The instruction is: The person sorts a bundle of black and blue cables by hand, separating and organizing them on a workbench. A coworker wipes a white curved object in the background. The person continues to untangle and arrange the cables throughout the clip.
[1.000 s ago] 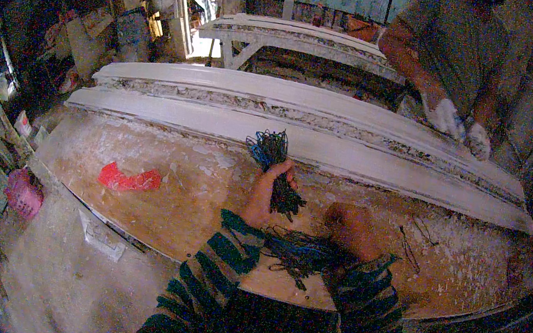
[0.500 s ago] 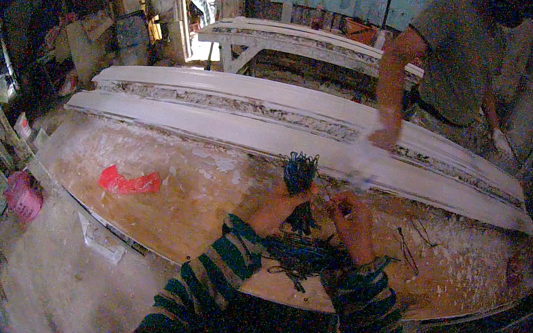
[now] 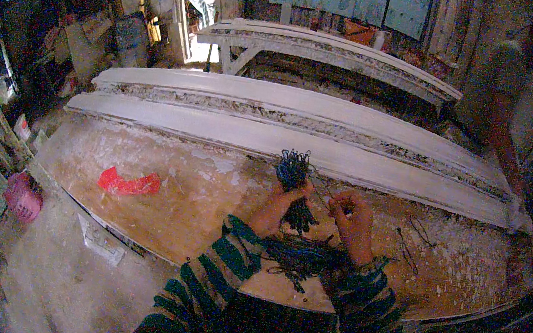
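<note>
My left hand [image 3: 271, 213] is wrapped around the middle of a bundle of dark wire-like strands [image 3: 292, 172]. Looped ends fan out above the fist, and more strands hang below it. My right hand [image 3: 354, 228], just to the right, pinches a thin strand [image 3: 321, 188] that stretches over to the bundle. Between my forearms lies a heap of similar dark strands [image 3: 301, 254] on the wooden tabletop. Right of my right hand, a few bent loose strands [image 3: 408, 252] rest on the board. Whether they are wire or cord is hard to tell.
Two long white moulded strips [image 3: 217, 127] run across the table's far side. A red piece [image 3: 128, 182] lies at left, a pink basket [image 3: 23, 196] beyond the table edge. Another person [image 3: 500, 99] leans over the strips' right end. A white-topped bench [image 3: 341, 47] stands behind.
The other person has moved right, their arm going from mid-strip to the right end. My right hand stays near the bundle, and the strand between my hands now shows more clearly.
</note>
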Available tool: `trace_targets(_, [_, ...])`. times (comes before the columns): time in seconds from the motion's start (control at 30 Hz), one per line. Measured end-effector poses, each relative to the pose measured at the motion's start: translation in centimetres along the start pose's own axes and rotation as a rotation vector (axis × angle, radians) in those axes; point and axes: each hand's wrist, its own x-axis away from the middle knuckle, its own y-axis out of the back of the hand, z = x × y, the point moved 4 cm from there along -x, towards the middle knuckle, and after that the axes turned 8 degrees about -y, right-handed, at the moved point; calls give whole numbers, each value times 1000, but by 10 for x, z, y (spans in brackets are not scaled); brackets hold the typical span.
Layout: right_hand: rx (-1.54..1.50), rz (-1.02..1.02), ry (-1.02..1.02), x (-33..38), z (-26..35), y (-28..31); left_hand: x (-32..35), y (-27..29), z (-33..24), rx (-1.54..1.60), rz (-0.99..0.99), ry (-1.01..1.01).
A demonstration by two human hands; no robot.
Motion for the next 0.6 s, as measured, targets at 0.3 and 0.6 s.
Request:
trace_targets(0.3, [-78,3,-4,-2,-4,1,4,-1,-6,-161,51,109])
trace_targets(0.6, [-32,204,16,13,17,-15,8,-16,-23,-264,170,45])
